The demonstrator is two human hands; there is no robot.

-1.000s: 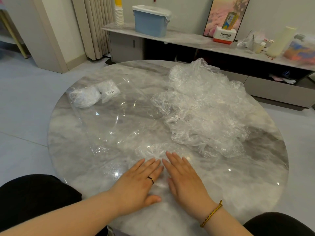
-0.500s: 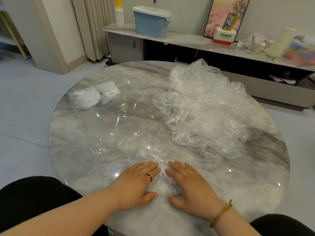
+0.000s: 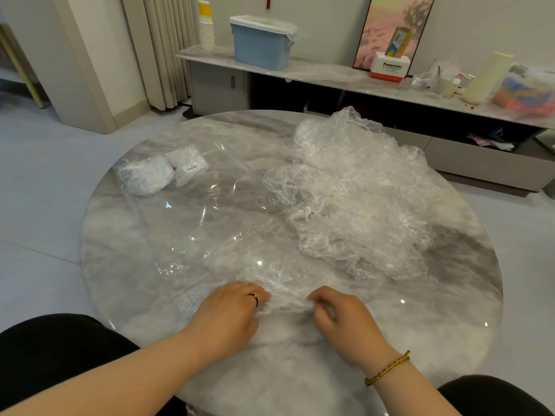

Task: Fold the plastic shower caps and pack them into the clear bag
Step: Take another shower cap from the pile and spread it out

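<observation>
At six o'clock on the table (image 3: 450,310), a crumpled shower cap (image 3: 280,291) is pinched along its near edge by the left hand (image 3: 231,313) and the right hand (image 3: 342,321), the fingers of both curled onto the film. Featherlight, limp and slick, it is judged likely to spring open and slide, so it is best taken by the gathered elastic rim and pressed flat after each fold. Loose caps (image 3: 354,199) are heaped at two o'clock; the clear bag (image 3: 192,211) is spread toward ten o'clock, folded bundles (image 3: 147,175) seemingly at its far end.
</observation>
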